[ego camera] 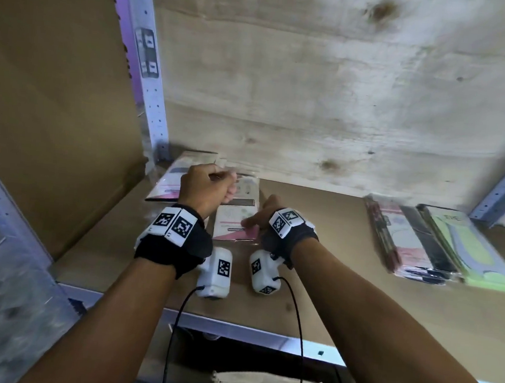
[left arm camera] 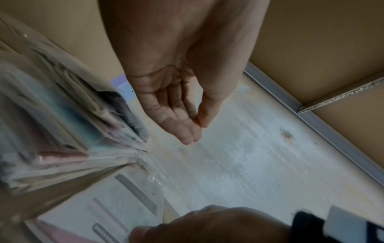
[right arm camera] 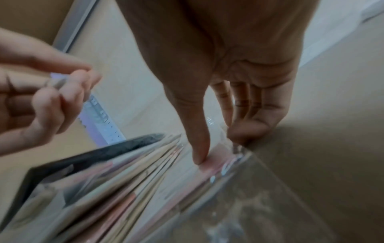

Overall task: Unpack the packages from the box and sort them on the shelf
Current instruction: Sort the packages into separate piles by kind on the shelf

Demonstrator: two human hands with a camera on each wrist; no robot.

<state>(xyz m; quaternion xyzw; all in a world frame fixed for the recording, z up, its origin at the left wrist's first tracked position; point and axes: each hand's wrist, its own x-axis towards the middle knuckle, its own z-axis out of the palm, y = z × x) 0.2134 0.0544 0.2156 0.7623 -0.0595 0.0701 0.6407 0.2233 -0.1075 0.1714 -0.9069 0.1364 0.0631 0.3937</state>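
Observation:
Flat plastic-wrapped pink-and-white packages [ego camera: 233, 221] lie at the back left of the brown shelf board [ego camera: 330, 259]. My right hand [ego camera: 253, 220] grips the near right edge of the front package [right arm camera: 214, 167], thumb [right arm camera: 198, 157] pressed on top and the fingers curled at its edge. A fanned stack of more packages [right arm camera: 104, 189] leans just left of it, also seen in the left wrist view as a blurred stack [left arm camera: 62, 131]. My left hand [ego camera: 215, 185] hovers above that stack, loosely curled and empty, thumb resting against the fingers [left arm camera: 191, 139].
Two more rows of packages lie at the right: a pink and black one [ego camera: 402, 241] and a green one [ego camera: 471, 253]. A perforated metal post [ego camera: 150, 84] and a cardboard panel [ego camera: 53, 113] close the left side. A wooden back wall [ego camera: 330, 91] stands behind.

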